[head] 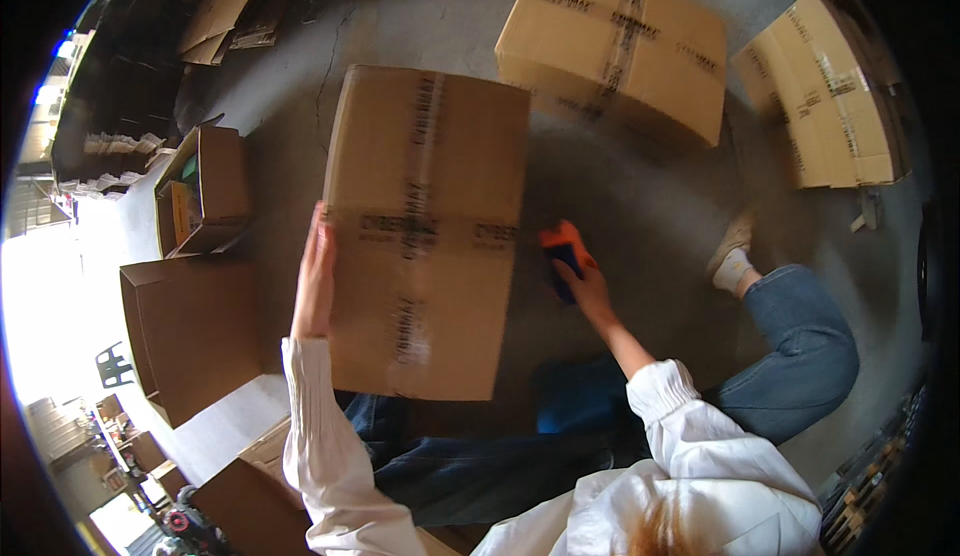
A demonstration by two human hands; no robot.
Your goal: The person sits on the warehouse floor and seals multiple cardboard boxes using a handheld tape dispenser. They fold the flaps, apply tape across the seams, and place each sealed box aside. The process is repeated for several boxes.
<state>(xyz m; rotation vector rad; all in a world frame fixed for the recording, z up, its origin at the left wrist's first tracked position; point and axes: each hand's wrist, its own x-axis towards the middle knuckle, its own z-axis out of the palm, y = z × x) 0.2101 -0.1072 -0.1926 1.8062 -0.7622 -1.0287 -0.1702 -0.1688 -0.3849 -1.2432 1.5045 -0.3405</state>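
In front of me is a taped cardboard box (465, 151) with dark printed writing and strips of clear tape crossing on its face. My left hand (313, 278) holds it along its left side, the palm flat against the cardboard and the fingertips near the edge. To the right of that box, and apart from it, my right hand (589, 282) grips an orange and dark blue hand-held tool (564, 245). Blur and the hand itself hide what kind of tool it is.
Two more taped boxes stand on the concrete floor, one box (675, 16) ahead and another box (840, 98) at the right. Brown cartons (187, 323) and an open carton (225, 181) line the left. My bent leg (795, 338) extends right. Pallets (862, 503) show lower right.
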